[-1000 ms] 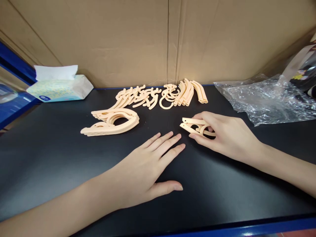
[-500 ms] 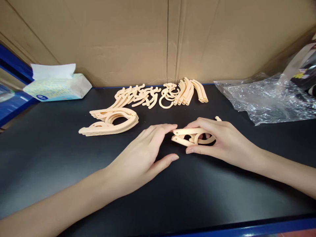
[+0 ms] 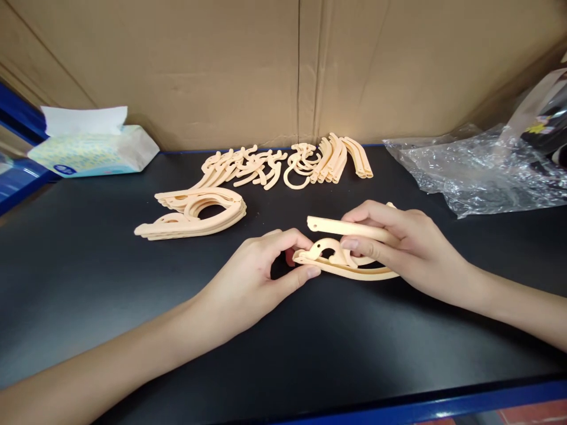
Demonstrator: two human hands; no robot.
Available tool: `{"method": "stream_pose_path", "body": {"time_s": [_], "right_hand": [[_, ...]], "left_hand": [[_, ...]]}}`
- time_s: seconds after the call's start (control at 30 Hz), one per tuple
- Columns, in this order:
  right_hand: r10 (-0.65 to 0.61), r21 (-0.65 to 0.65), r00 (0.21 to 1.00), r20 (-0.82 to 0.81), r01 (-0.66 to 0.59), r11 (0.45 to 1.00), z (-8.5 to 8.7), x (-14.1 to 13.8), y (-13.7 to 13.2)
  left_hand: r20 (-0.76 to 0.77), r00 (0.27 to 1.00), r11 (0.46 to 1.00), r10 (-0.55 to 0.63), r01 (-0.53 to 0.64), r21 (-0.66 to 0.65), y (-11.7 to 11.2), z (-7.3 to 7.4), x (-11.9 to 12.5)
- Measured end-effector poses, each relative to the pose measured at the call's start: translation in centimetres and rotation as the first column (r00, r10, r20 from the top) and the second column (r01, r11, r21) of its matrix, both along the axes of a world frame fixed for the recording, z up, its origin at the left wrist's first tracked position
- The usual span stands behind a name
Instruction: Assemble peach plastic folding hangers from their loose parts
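Observation:
A peach plastic folding hanger [image 3: 354, 273] is held low over the black table, its two arms spread apart at their left ends. My right hand [image 3: 411, 251] is closed around its right part, with the straight upper arm between fingers and thumb. The fingers cover much of the hook and the pivot. At the lower arm's left tip, my left hand [image 3: 254, 283] pinches with thumb and forefinger. Left of the hands lies a stack of similar folded hangers [image 3: 190, 225].
Along the back lie loose small curved pieces [image 3: 219, 168], round hooks [image 3: 296, 184] and curved hanger arms [image 3: 339, 162]. A tissue pack [image 3: 88, 154] sits back left, a crumpled clear plastic bag [image 3: 478, 171] back right. Brown cardboard [image 3: 199, 71] stands behind. A blue edge [image 3: 420, 407] borders the front.
My left hand has gone from open fingers beside the hanger to pinching the lower arm's tip. The hanger's arms have spread further apart, the lower one swinging down toward me.

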State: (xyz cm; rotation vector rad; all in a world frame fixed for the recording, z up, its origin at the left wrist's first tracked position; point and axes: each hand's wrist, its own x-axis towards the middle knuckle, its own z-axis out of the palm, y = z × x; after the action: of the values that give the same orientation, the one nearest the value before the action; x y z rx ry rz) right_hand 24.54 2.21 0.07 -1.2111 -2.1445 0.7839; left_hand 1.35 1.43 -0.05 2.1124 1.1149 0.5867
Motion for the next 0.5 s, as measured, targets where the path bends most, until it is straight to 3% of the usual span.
{"method": "stream_pose_path", "body": {"time_s": [0.23,0.5], "right_hand": [[0.036,-0.199,0.982,-0.188,-0.074,0.977,0.10,-0.03,0.14],[-0.097,-0.276,0.910,-0.403,-0.020,0.961,-0.12,-0.21,0.81]], "left_hand": [[-0.038,0.999,1.000,0.007,-0.008,-0.023,0.13,0.23,-0.14],[-0.066,0.998,1.000,-0.017,0.018,0.003,0.33,0.34,-0.27]]}}
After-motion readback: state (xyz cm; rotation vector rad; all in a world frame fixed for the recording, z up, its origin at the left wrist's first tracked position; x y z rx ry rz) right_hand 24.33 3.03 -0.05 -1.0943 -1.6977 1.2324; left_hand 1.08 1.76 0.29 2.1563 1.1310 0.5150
